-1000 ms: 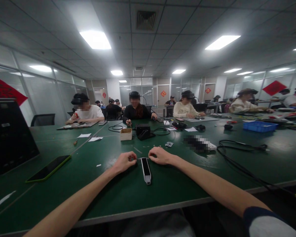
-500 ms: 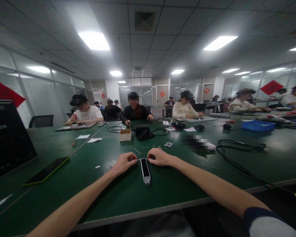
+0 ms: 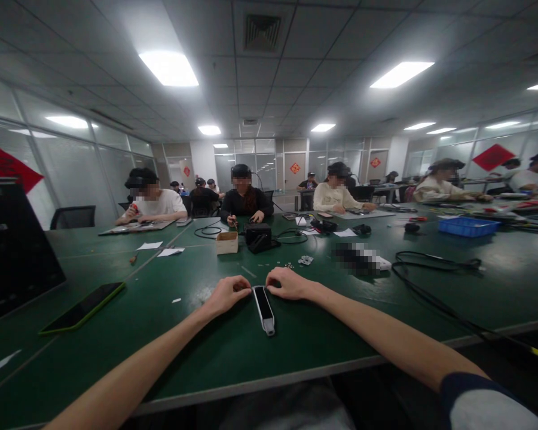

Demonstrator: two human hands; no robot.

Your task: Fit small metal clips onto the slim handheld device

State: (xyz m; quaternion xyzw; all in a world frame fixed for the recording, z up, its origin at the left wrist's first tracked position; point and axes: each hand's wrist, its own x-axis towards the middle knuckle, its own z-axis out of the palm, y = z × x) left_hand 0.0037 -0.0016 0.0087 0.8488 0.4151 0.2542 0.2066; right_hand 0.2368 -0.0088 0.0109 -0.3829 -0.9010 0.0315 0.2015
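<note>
A slim white pen-shaped device with a long dark screen (image 3: 264,306) lies on the green table, its narrow grey tip pointing toward me. At its far end, my left hand (image 3: 230,294) is closed in a pinch, fingertips right by the left corner. My right hand (image 3: 287,283) is curled the same way close to the right corner, its fingers pressed together. Whatever sits between the fingertips is too small or hidden to make out. Just beyond my hands are several tiny loose parts (image 3: 289,265) and a small grey-white piece (image 3: 305,260).
A phone with a green edge (image 3: 83,307) and a black monitor (image 3: 18,251) are at left. Ahead stand a small cardboard box (image 3: 227,242) and a black device (image 3: 257,236). Black cables (image 3: 430,294) and a blue tray (image 3: 468,227) lie right. Several people sit across the table.
My fingertips have drawn slightly closer together at the device's far end. The device has turned a little, its near tip shifting right. A person opposite has lowered a hand toward the black device.
</note>
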